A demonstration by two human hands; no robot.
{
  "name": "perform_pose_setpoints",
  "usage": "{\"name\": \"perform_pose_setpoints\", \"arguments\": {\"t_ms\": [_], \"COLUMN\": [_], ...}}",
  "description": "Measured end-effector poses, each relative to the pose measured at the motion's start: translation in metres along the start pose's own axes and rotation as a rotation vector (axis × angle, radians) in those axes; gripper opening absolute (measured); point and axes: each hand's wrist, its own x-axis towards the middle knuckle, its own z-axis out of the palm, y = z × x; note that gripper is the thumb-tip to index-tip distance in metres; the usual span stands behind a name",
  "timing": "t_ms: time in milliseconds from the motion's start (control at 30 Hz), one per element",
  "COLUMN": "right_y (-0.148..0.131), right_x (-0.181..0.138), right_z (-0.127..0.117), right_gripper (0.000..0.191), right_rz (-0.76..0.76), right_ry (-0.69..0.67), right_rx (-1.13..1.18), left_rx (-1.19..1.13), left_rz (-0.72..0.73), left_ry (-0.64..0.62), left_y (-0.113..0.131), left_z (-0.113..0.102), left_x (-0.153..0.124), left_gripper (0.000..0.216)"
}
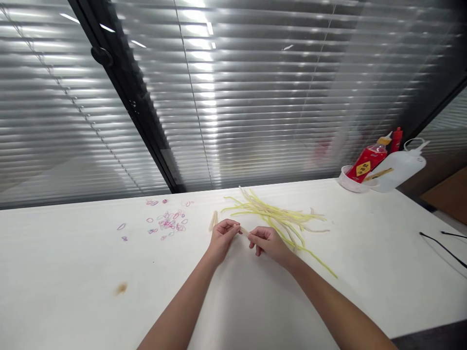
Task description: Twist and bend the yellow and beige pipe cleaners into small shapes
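Near the middle of the table, my left hand [223, 236] and my right hand [268, 240] are closed in pinches. Between them they hold a short cream pipe cleaner [244, 232], gripped at its two ends. Just beyond my left hand lies a folded cream pipe cleaner [213, 221]. A loose pile of long yellow and cream pipe cleaners [273, 211] spreads behind and beside my right hand. To the left is a scatter of small coloured rubber bands [170, 222], mostly pink and purple.
At the back right, a red-labelled bottle [368, 163] leans in a shallow white bowl [350, 180], next to a translucent squeeze bottle [397, 167]. Black cables [441, 249] lie at the right edge. Window blinds [255, 97] stand behind the white table [91, 311].
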Motion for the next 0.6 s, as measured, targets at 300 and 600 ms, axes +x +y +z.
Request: {"name": "perform_pose_setpoints", "arguments": {"t_ms": [300, 600], "right_y": [-0.018, -0.112], "right_x": [-0.011, -0.064], "right_z": [-0.004, -0.014], "right_gripper": [0.030, 0.029], "right_rz": [-0.161, -0.790], "right_ry": [-0.002, 0.462], "right_rx": [-0.434, -0.375], "left_rx": [-0.080, -0.078], "left_rz": [-0.009, -0.152], "left_ry": [-0.068, -0.064], "left_y": [0.004, 0.003], "left_z": [0.004, 0.001], "left_x": [-0.002, 0.001], "left_gripper": [0.020, 0.023]}}
